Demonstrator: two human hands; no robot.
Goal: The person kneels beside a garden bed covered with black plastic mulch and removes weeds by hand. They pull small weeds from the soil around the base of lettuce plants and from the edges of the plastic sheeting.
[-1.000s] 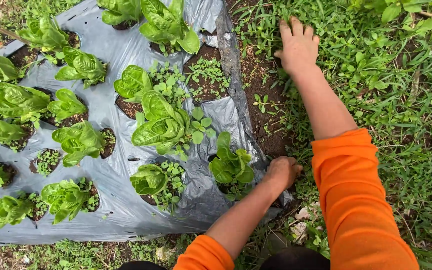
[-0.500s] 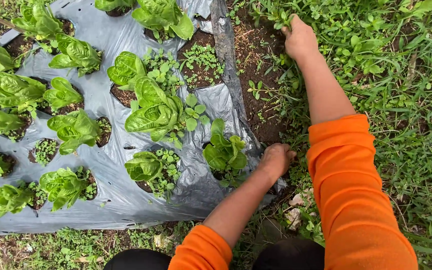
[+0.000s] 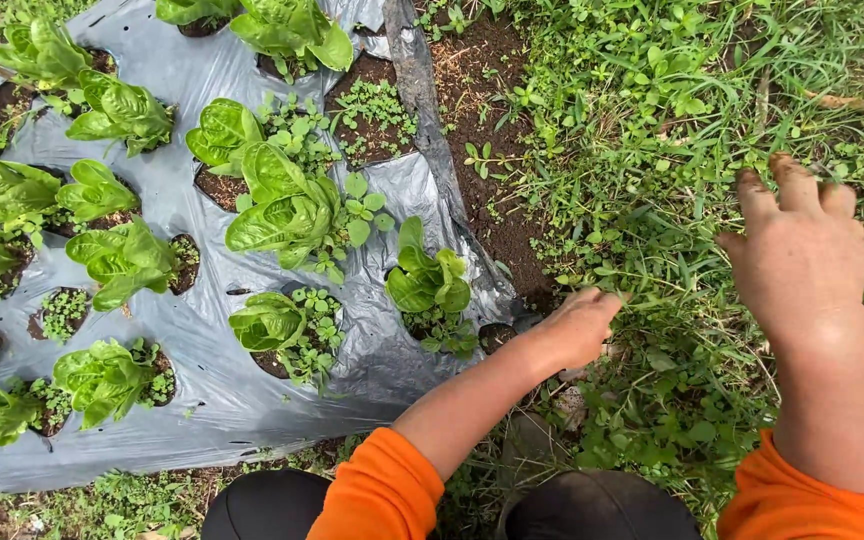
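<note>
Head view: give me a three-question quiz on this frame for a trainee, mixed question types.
1. True or false: the left hand rests on the grey plastic sheet.
2. Which hand is raised with fingers spread over the grass? A left, B right.
3. What grows through the holes in the sheet?

Key
1. False: it is on the weedy ground beside the sheet's edge.
2. B: the right hand is open and grips nothing.
3. Lettuce plants, with small weeds around them.
</note>
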